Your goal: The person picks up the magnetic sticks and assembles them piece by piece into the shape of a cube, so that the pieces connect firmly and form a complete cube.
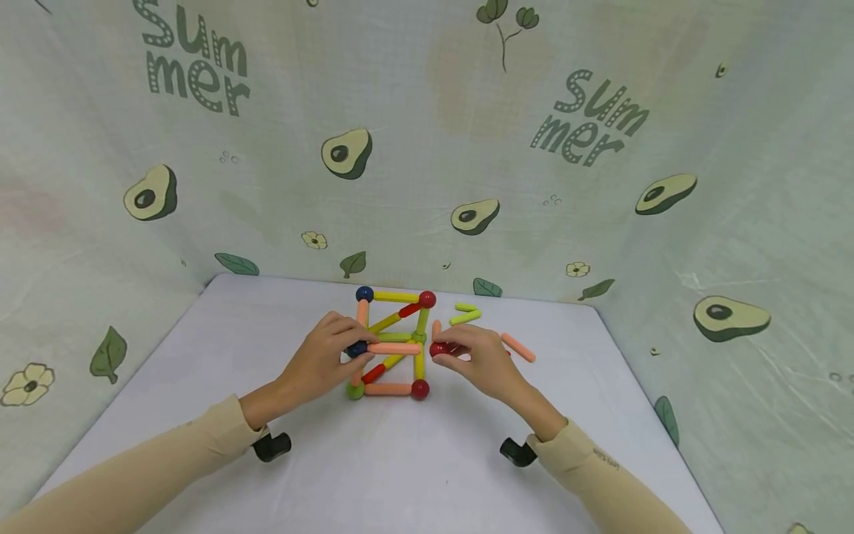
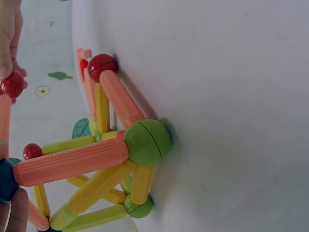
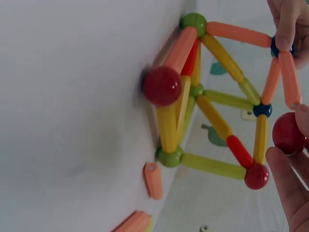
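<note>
A frame of magnetic sticks and balls stands on the table, with a green ball and a red ball at its lower near corners. At its upper near corner, my left hand pinches a blue ball. From that ball a pink stick points right, and another pink stick runs down to the green ball. My right hand pinches a separate red ball between thumb and fingers, close to the free end of the right-pointing stick.
Right of the frame lie a loose pink stick and yellow-green sticks. Another short pink stick lies near the frame's base. A printed cloth hangs behind the white table.
</note>
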`<state>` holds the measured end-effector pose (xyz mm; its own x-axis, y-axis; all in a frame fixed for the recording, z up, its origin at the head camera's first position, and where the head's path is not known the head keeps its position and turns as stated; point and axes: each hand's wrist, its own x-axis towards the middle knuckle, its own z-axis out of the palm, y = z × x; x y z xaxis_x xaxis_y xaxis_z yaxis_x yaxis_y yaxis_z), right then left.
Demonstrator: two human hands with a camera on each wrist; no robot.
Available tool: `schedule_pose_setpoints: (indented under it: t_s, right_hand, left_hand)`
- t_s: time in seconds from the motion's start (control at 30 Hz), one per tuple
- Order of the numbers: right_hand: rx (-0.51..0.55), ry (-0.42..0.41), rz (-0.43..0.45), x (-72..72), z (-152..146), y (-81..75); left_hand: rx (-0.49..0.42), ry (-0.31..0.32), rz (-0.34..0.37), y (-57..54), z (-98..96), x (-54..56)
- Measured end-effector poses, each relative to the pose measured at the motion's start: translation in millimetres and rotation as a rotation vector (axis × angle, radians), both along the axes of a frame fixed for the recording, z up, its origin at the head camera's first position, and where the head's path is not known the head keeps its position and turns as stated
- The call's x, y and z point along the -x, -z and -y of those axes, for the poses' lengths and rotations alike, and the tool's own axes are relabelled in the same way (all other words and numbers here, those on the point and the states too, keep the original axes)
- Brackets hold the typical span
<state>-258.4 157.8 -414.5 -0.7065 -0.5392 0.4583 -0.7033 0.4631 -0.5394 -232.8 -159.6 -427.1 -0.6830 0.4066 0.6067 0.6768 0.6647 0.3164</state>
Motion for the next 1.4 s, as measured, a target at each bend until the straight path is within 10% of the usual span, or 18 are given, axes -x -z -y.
schedule_pose_setpoints:
  t_s: [0.33, 0.63, 1.03, 1.4]
  right_hand:
    - [0.045, 0.003, 0.048, -8.3, 19, 1.4]
    - [0.110, -0.013, 0.112, -9.7, 14, 1.6]
    - [0.239, -0.019, 0.167, -10.2, 17, 5.6]
    - [0.013, 0.063, 0.132, 11.7, -35, 5.5]
  left_hand:
    - [0.017, -0.010, -0.032, 0.4, 3.1, -2.0]
    - [0.138, 0.046, -0.204, -4.5, -14.7, 9.9]
    - [0.156, 0.082, 0.034, -16.6, -51.7, 14.6]
    - [0.143, 0.054, 0.068, -17.3, -60.6, 15.6]
